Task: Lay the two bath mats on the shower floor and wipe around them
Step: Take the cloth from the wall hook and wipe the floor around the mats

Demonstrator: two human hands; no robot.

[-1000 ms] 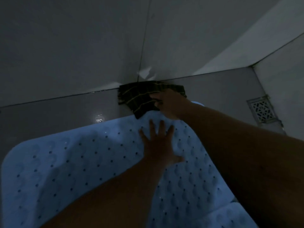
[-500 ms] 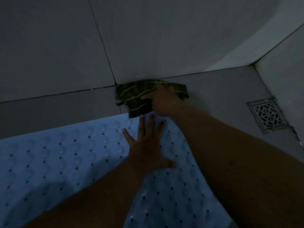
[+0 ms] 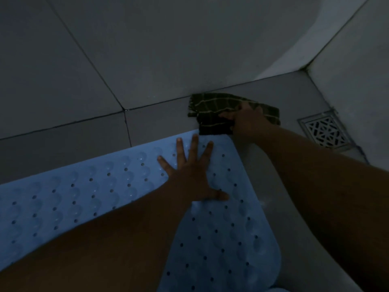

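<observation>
Hands first: your left hand (image 3: 190, 175) is flat on the blue bath mat (image 3: 221, 239), fingers straight and spread wide, palm pressing down near the mat's far corner — nothing gripped, just weight on it. Your right hand (image 3: 248, 123) is out past that corner with the fingers curled over a dark checked cloth (image 3: 212, 110), holding it down against the grey floor tile (image 3: 162, 123). How tightly you've got it clenched is hard to read in this dim light, but the fingers are clearly bent round the fabric.

That cloth is bunched right where the floor meets the wall (image 3: 147, 49), and its near edge touches or slightly overlaps the corner of the mat. The mat itself lies flat on the shower floor, dotted with small holes and rounded bumps, running off the left edge of the view and down toward the bottom. At the very bottom there's a thin strip of lighter blue just beside it — could be the second mat, can't tell for sure.

Off to the right, well apart from the cloth, sits a square metal drain grate (image 3: 325, 131) in the floor near the corner of the walls.
</observation>
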